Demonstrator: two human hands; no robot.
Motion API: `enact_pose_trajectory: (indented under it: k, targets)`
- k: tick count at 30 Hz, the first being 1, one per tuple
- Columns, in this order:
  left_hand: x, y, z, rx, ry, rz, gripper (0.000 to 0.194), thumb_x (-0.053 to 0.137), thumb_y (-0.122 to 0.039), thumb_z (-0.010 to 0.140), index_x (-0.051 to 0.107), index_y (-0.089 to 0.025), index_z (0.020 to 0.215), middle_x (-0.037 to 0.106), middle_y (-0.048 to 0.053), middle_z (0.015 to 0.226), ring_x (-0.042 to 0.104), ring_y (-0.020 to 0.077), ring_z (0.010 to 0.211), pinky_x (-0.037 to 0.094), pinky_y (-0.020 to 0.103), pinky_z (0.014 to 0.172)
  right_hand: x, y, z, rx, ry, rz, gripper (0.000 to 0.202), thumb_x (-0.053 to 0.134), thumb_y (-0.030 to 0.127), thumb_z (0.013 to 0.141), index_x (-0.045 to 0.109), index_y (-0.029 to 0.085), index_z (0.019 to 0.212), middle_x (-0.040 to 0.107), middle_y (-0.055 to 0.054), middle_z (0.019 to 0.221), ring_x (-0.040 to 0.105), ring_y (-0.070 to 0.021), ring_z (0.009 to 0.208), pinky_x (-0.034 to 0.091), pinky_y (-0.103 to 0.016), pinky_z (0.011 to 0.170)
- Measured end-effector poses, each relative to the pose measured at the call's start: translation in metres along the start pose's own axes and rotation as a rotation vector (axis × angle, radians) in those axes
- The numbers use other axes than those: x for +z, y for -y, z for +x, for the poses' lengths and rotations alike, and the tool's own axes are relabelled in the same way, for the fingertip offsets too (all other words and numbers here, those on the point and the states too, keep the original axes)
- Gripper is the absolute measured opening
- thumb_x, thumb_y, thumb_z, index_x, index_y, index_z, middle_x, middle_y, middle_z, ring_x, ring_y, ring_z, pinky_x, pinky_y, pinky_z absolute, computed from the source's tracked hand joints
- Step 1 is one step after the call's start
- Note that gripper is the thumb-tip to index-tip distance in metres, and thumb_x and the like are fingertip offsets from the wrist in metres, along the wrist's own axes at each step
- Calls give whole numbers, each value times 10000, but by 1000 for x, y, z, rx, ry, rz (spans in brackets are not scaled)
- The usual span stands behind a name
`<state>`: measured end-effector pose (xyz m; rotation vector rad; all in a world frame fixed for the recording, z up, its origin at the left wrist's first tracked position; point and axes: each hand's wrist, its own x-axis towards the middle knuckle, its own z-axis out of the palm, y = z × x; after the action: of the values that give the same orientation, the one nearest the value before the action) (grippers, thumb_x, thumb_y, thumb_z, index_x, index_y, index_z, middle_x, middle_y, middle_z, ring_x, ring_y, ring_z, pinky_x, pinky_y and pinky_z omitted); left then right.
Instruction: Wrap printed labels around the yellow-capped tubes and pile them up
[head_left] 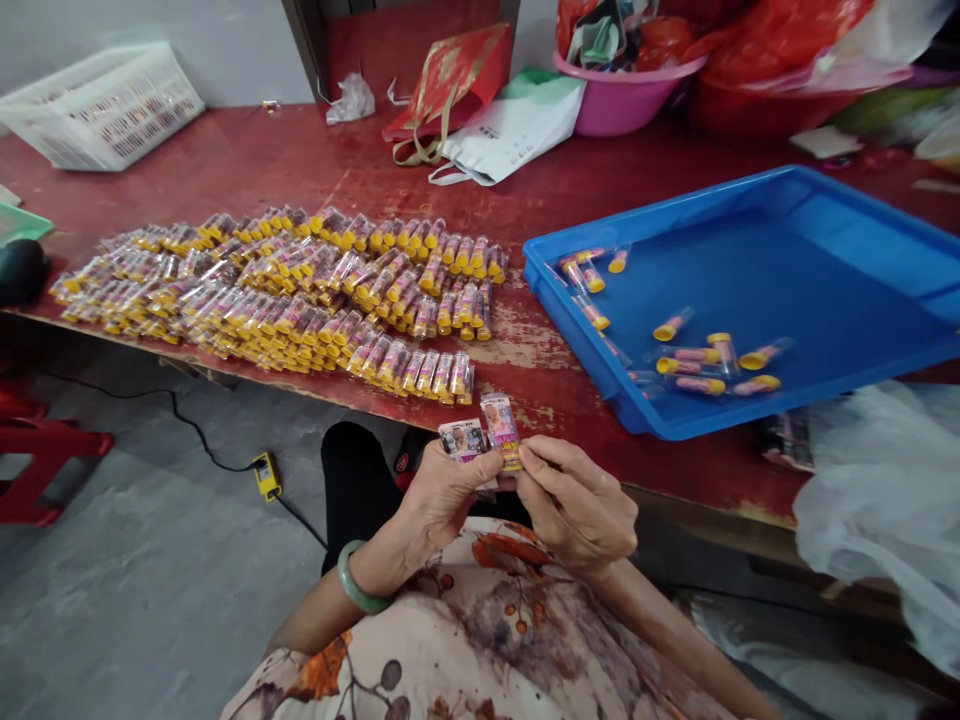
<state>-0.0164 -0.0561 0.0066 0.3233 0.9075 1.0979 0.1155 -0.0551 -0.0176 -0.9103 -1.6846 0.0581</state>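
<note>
Over my lap, just off the table's front edge, my left hand [450, 490] is closed on a small stack of printed cards [463, 440]. Against the cards stands a narrow clear tube [501, 425] with a printed label and a yellow lower end. My right hand [574, 500] pinches that tube near its bottom, and the left thumb touches it too. Beyond my hands lies a long heap of like tubes with yellow caps [315, 300], stacked in rows. The fingertips hide part of the cards' lower edges.
To the right sits a blue tray [720, 240] with several loose tubes. A white basket [105, 105], a red paper bag [457, 85], a white bag [517, 120] and a pink basin [630, 95] stand along the back of the red table [247, 160]. Plastic bags [885, 500] hang at right.
</note>
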Motion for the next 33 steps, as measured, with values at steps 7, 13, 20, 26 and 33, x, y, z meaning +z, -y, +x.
enact_pose_trajectory:
  k: [7, 13, 20, 26, 33]
  targets:
    - [0, 1, -1, -30, 4, 20, 409, 884, -309, 515, 714, -125, 838, 719, 75, 826, 658, 181, 669, 539, 311, 670, 1, -1, -5, -42, -38, -68, 417, 647, -3, 742, 665, 228, 1088, 702, -60, 912, 681, -197, 738, 594, -316, 625]
    - [2, 1, -2, -45, -24, 19, 405, 879, -291, 531, 717, -131, 866, 719, 69, 820, 647, 160, 644, 528, 278, 639, 4, -7, -11, -36, -29, -100, 413, 638, 49, 759, 651, 272, 1106, 702, -36, 938, 682, -189, 720, 595, -314, 617]
    - [-10, -5, 7, 0, -54, 27, 361, 883, -298, 513, 716, -113, 774, 712, 70, 753, 647, 161, 618, 537, 281, 636, -5, -12, 14, 155, 257, 156, 219, 610, 130, 784, 665, 222, 976, 690, -59, 895, 652, -156, 683, 563, -268, 590]
    - [-24, -6, 10, 20, -18, 207, 321, 872, -273, 516, 725, -103, 745, 691, 56, 650, 609, 131, 520, 514, 241, 550, 12, -22, 32, 900, 332, 521, 414, 762, 346, 673, 635, 163, 1022, 695, -66, 829, 646, -167, 669, 505, -232, 496]
    - [-46, -22, 19, 67, -107, 101, 351, 829, -360, 599, 704, -91, 786, 691, 76, 673, 647, 159, 569, 542, 244, 554, 65, -27, 58, 1143, 309, 675, 421, 808, 356, 546, 657, 135, 871, 646, -28, 710, 578, -136, 582, 460, -236, 496]
